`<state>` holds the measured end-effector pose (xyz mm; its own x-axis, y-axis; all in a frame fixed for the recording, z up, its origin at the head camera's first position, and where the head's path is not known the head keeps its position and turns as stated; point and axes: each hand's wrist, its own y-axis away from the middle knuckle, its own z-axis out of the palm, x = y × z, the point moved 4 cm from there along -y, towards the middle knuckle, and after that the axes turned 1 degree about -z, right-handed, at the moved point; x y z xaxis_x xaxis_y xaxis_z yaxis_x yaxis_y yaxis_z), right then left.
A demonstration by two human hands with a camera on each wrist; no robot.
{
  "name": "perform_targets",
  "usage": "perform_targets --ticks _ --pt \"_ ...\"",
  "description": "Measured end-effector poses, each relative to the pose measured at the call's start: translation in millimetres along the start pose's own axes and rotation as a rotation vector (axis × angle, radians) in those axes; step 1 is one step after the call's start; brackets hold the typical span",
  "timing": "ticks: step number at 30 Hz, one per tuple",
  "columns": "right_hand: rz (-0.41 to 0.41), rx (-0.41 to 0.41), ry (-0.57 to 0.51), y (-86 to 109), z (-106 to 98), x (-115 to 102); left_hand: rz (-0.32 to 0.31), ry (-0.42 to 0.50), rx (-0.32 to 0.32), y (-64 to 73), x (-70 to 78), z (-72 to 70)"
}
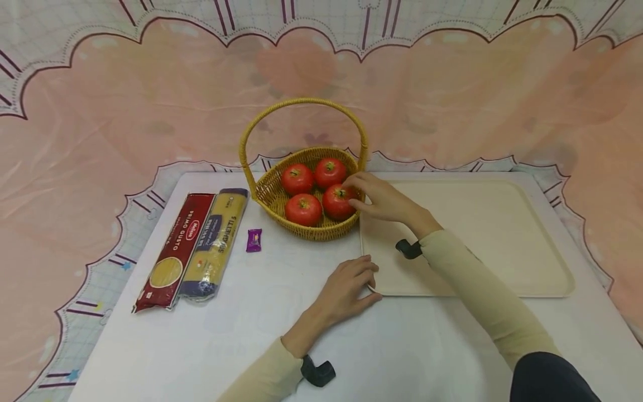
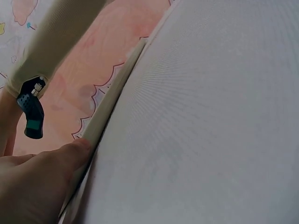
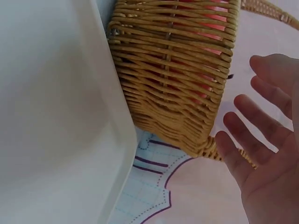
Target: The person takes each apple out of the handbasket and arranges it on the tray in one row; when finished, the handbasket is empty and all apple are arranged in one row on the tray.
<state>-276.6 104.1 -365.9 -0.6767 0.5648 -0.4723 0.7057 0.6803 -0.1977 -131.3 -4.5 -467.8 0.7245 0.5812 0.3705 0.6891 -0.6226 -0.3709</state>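
Several red apples (image 1: 303, 210) lie in a yellow wicker basket (image 1: 324, 233) with a tall arched handle. My right hand (image 1: 384, 201) reaches over the basket's right rim, its thumb and fingers around the nearest right apple (image 1: 336, 203). From the right wrist view, the fingers of this right hand (image 3: 261, 126) are spread and loosely bent beside the basket's woven wall (image 3: 173, 70). At the near left corner of a cream tray (image 1: 482, 240), my left hand (image 1: 346, 287) holds the rim. Its thumb (image 2: 77, 151) lies against the tray's edge (image 2: 112, 98) in the left wrist view.
Left of the basket lie a red pasta packet (image 1: 176, 251) and a yellow and blue spaghetti packet (image 1: 216, 245), side by side. A small purple wrapped sweet (image 1: 254, 240) sits between them and the basket. A patterned pink cloth (image 1: 201, 95) hangs behind the white table (image 1: 281, 279).
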Motion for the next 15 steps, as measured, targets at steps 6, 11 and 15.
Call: perform_targets --ticks 6,11,15 --pt "0.007 -0.069 0.058 -11.1 7.5 0.0 0.038 0.029 -0.014 0.0 -0.2 1.8" --pt "-0.026 -0.091 0.146 -19.8 11.9 -2.1 0.060 0.021 0.002 -0.2 1.2 -0.3" --pt "-0.006 -0.137 0.203 -25.2 15.1 -3.3 0.065 0.028 0.005 -0.6 2.0 -0.4"
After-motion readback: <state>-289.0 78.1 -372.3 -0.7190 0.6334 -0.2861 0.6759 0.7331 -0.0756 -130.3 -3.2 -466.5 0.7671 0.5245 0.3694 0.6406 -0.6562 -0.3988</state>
